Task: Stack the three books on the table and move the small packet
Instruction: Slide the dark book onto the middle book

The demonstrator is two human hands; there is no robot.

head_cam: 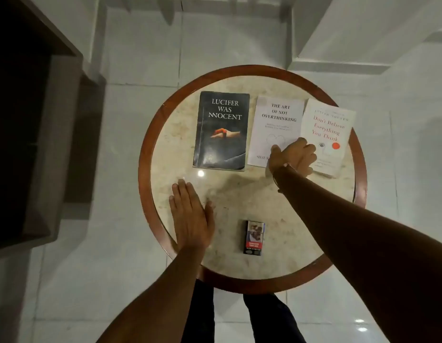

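Round marble table (pixel 180 134) with wood rim: three books in row at far side, unstacked. Right hand (pixel 293 155) curled on red-lettered book (pixel 330 134), beside white book (pixel 274 125); black book (pixel 221 131) apart. Left hand (pixel 190 214) flat, fingers open. Small packet (pixel 253 237) near front edge.

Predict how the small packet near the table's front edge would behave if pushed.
The small packet lies flat, so it would probably slide, not roll. The glossy table suggests little friction. It looks light for its size, so a gentle push may carry it far.

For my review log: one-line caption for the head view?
Right hand reaches between two white books; left hand flat on round table.
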